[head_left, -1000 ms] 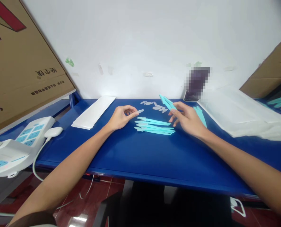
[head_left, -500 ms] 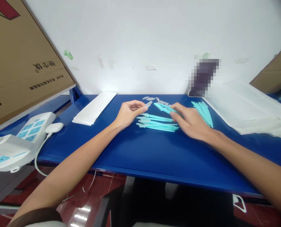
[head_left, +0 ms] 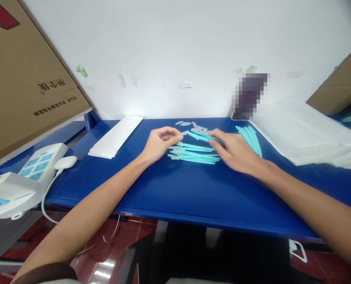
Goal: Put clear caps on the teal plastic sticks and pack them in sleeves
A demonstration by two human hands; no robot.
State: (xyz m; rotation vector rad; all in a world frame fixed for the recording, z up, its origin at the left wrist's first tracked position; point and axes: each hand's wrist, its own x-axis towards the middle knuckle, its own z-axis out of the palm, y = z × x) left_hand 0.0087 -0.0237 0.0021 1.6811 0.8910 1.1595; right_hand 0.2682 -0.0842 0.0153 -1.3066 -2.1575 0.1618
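Over the blue table [head_left: 175, 189], the left hand [head_left: 161, 145] pinches a small translucent piece [head_left: 185, 133], which could slip if that pinch loosens, near turquoise sticks [head_left: 199, 136] grasped in the right hand [head_left: 236, 153].

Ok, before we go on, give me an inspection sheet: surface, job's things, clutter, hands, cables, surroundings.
Surface: glossy blue tabletop.
Job's things: loose turquoise tools lie between the hands; second turquoise group beyond the right hand; translucent pieces toward the wall.
Clutter: white stack at left, whitish sheeting at right, pixelated item at the back.
Hands: left hand pinches a small translucent piece; right holds turquoise tools.
Cables: white cable from the power strip drops over the table edge.
Surroundings: printed cardboard at left, white wall behind.
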